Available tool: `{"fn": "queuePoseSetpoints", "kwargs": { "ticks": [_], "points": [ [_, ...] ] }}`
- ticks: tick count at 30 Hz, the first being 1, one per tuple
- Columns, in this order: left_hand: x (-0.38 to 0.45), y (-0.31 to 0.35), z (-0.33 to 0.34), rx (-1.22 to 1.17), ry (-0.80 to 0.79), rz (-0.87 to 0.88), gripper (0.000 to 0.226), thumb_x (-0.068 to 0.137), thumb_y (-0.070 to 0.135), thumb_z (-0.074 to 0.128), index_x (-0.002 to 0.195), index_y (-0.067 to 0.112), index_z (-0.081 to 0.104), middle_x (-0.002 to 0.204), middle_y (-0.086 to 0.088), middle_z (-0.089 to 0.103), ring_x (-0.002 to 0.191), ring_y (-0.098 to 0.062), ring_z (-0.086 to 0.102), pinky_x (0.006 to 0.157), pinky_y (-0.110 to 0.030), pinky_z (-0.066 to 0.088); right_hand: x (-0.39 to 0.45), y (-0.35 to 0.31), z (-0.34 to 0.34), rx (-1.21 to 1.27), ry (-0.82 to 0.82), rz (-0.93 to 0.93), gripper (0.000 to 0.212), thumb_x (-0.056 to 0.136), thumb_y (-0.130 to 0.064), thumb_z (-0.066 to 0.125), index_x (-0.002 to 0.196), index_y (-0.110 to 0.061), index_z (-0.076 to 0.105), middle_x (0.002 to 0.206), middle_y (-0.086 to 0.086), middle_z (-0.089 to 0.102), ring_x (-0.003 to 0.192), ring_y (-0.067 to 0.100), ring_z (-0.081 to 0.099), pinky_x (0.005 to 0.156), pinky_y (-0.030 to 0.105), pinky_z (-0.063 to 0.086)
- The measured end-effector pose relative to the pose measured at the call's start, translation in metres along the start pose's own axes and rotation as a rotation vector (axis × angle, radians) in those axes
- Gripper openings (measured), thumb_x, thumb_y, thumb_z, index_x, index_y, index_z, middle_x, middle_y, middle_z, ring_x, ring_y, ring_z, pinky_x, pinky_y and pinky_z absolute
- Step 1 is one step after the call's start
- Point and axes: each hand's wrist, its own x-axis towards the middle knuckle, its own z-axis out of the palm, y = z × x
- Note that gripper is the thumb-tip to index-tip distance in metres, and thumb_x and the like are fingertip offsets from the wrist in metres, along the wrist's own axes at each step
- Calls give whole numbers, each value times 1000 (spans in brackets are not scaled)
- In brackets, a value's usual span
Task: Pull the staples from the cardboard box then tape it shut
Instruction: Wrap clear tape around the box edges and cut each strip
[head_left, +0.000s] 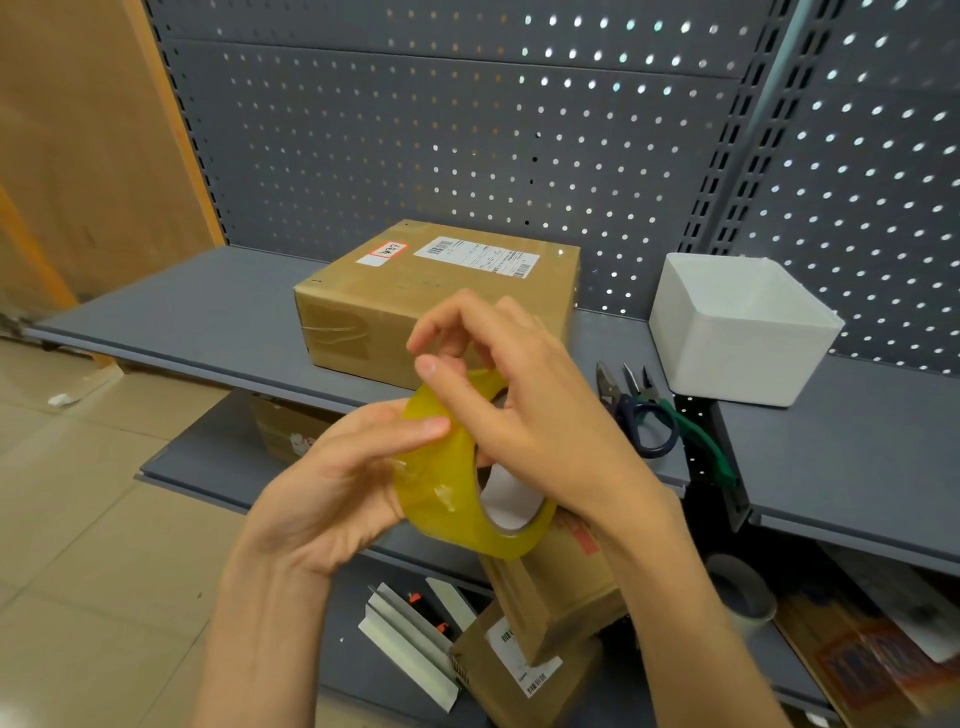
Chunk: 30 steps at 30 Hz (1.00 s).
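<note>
A brown cardboard box (395, 291) with a white shipping label and a red-edged sticker lies flat on the grey upper shelf (171, 306), its flaps down. In front of it, above the shelf edge, I hold a roll of yellowish clear packing tape (457, 499). My left hand (337, 483) grips the roll from the left, thumb lying across its outer face. My right hand (519, 395) is over the roll's top, its thumb and fingertips pinching at the tape's loose end.
A white open bin (737, 332) stands on the shelf to the right. Blue-handled scissors (644, 421) and green-handled pliers (701, 447) lie by the shelf gap. Lower shelves carry small cardboard boxes (540, 623), folded white strips (410, 634) and a grey tape roll (743, 592). Pegboard stands behind.
</note>
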Motion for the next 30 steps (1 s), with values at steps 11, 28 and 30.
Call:
{"fn": "queuePoseSetpoints", "kwargs": {
  "ticks": [11,28,30],
  "points": [
    [0,0,2,-9,-8,-18,33,59,25,85,86,8,76,79,-10,73,70,-17,71,64,-26,57,-3,1,5,195,39,-16,3,88,-15,62,90,-13,61,74,-2,60,77,19,56,76,42,47],
    [1,1,4,-63,91,-7,49,49,22,90,90,0,75,77,-16,72,68,-20,72,58,-24,57,-1,5,9,397,142,98,8,87,-7,63,89,-15,64,54,-1,29,47,5,33,44,12,35],
    [2,2,5,-65,95,3,45,49,22,90,86,0,75,77,-16,72,68,-20,72,58,-25,57,1,4,6,395,107,114,9,87,-12,65,92,-19,64,60,6,42,52,6,45,43,15,40]
  ]
}}
